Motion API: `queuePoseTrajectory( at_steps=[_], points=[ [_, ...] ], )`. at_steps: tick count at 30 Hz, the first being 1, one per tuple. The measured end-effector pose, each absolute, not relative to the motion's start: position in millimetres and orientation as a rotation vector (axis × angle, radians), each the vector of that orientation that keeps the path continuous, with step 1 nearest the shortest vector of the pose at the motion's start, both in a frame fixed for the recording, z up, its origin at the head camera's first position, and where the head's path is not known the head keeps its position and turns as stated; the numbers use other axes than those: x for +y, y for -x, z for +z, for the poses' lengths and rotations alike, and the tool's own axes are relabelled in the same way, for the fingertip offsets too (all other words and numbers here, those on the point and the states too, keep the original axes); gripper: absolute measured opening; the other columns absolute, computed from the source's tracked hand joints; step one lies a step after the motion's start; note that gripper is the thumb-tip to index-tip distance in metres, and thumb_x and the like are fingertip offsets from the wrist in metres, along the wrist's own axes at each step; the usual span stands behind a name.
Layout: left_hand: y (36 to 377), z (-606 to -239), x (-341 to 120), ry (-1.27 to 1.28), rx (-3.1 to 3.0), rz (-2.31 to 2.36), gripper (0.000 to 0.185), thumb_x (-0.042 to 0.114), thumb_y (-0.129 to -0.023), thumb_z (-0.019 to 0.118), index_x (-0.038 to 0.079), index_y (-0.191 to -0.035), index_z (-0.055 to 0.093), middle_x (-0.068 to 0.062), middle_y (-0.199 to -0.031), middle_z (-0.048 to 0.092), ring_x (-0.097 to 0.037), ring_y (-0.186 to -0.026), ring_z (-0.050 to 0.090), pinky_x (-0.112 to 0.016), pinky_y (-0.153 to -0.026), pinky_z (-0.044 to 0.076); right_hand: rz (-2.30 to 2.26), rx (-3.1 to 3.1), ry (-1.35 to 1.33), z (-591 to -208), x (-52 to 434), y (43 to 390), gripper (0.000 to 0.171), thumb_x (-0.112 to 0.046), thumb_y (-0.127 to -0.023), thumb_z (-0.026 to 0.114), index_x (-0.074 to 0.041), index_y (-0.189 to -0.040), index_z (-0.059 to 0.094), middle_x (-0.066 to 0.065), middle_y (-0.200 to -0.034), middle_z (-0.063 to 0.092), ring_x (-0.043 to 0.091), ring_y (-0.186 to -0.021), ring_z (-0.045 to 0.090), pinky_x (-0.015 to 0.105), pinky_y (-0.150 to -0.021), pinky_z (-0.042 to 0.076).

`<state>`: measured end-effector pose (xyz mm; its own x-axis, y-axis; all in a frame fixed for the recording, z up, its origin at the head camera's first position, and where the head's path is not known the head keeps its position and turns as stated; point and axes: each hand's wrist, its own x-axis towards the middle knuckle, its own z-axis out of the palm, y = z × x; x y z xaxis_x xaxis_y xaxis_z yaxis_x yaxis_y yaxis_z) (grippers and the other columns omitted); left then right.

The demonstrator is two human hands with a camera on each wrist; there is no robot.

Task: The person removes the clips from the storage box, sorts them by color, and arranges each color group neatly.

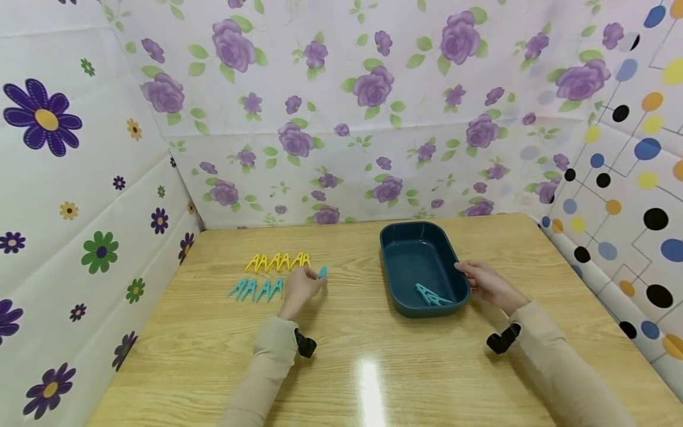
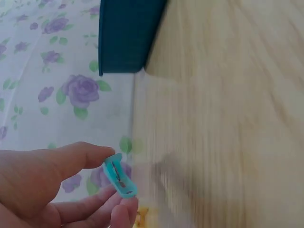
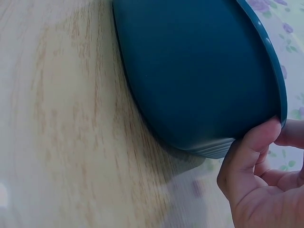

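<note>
A light-blue clothespin [image 2: 119,176] is pinched between the thumb and fingers of my left hand [image 1: 303,289], just above the table at centre left. To its left stands a row of several light-blue clothespins [image 1: 257,289], with a row of several yellow clothespins [image 1: 278,261] behind. My right hand [image 1: 491,283] grips the right rim of a dark teal tray [image 1: 392,279]; the right wrist view shows the thumb [image 3: 259,137] against the tray's outer wall. Inside the tray, light-blue clothespins [image 1: 431,295] lie near its front end; they overlap, so I cannot tell how many.
The wooden table [image 1: 341,356] meets a flower-printed cloth [image 1: 341,148] along its back edge. Patterned cloths also hang at the left and right sides. Black wrist cameras [image 1: 305,343] sit on both sleeves.
</note>
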<state>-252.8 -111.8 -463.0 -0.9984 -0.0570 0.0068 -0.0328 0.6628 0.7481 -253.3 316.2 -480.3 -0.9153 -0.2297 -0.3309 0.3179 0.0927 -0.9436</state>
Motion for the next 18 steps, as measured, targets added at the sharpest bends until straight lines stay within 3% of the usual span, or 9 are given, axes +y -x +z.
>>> queuePoseTrajectory(
  at_steps=[3, 7, 10, 14, 18],
  points=[
    [251, -464, -123, -0.062, -2.843, -1.215, 0.015, 0.013, -0.086, 0.072, -0.001, -0.081, 0.069, -0.013, -0.075, 0.067, -0.014, -0.055, 0.05, -0.027, -0.055, 0.043, -1.863, 2.001, -0.084, -481, 316, 253, 0.041, -0.036, -0.101, 0.05, -0.004, -0.125, 0.043, -0.008, -0.09, 0.063, 0.002, -0.074, 0.059, 0.02, -0.066, 0.049],
    [251, -463, -132, -0.123, -2.865, -1.176, 0.036, 0.01, -0.088, 0.07, 0.009, -0.058, 0.049, 0.0, -0.048, 0.039, -0.01, -0.043, 0.029, -0.024, -0.044, 0.03, -1.853, 2.025, -0.101, -480, 317, 254, 0.039, -0.038, -0.101, 0.05, -0.006, -0.123, 0.045, -0.009, -0.088, 0.061, 0.002, -0.071, 0.056, 0.02, -0.064, 0.047],
    [250, -464, -136, -0.187, -2.895, -1.093, 0.037, 0.01, -0.089, 0.068, 0.011, -0.062, 0.042, 0.005, -0.048, 0.024, -0.009, -0.04, 0.023, -0.023, -0.039, 0.024, -1.861, 2.013, -0.1, -480, 317, 254, 0.038, -0.036, -0.101, 0.049, -0.005, -0.122, 0.046, -0.008, -0.089, 0.062, 0.003, -0.072, 0.058, 0.02, -0.064, 0.049],
    [247, -465, -140, -0.221, -2.908, -0.907, 0.017, 0.01, -0.089, 0.067, 0.0, -0.082, 0.055, -0.001, -0.054, 0.038, -0.012, -0.043, 0.035, -0.023, -0.04, 0.029, -1.874, 1.99, -0.086, -479, 316, 253, 0.035, -0.034, -0.102, 0.049, -0.005, -0.12, 0.046, -0.008, -0.089, 0.064, 0.003, -0.074, 0.06, 0.02, -0.065, 0.05],
    [247, -467, -142, -0.243, -2.928, -0.802, 0.018, 0.011, -0.088, 0.069, -0.002, -0.082, 0.059, -0.003, -0.055, 0.043, -0.013, -0.044, 0.039, -0.023, -0.04, 0.03, -1.877, 1.987, -0.089, -479, 315, 254, 0.033, -0.035, -0.102, 0.049, -0.006, -0.118, 0.047, -0.009, -0.087, 0.064, 0.002, -0.072, 0.06, 0.019, -0.064, 0.049]
  ],
)
